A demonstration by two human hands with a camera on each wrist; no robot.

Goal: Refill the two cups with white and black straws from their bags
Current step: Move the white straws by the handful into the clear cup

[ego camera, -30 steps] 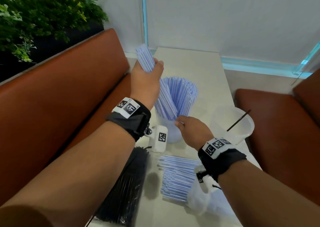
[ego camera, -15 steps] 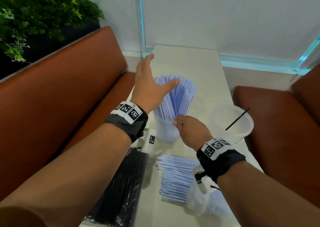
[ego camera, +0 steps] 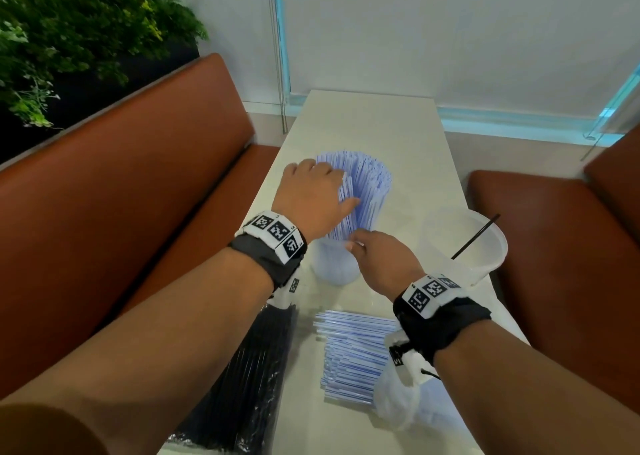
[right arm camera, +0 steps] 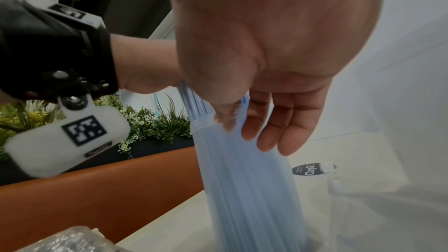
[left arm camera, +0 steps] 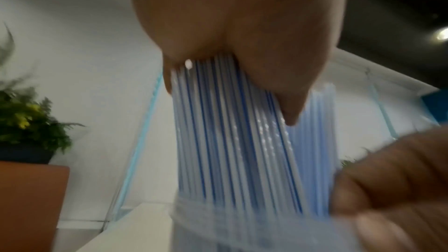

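A clear plastic cup (ego camera: 334,267) (right arm camera: 242,179) stands mid-table, packed with upright white straws (ego camera: 367,184) (left arm camera: 230,141). My left hand (ego camera: 311,194) lies against their upper left side. Its thumb (left arm camera: 288,110) and fingers close round a bunch near the tops. My right hand (ego camera: 377,257) (right arm camera: 242,127) pinches the cup's rim, thumb on the near side and fingers beyond. A second clear cup (ego camera: 498,246) to the right holds one black straw (ego camera: 474,236). The bag of black straws (ego camera: 249,368) lies front left. More white straws (ego camera: 356,350) spill from their bag (ego camera: 401,402) under my right wrist.
The narrow pale table (ego camera: 374,125) runs away from me to the wall. Orange bench seats flank it on the left (ego camera: 121,212) and right (ego camera: 554,264). Green plants (ego camera: 69,38) stand behind the left bench.
My left hand let a raised bunch of white straws drop into the cup and opened. It has now come down round the straw tops. The right hand stayed on the cup.
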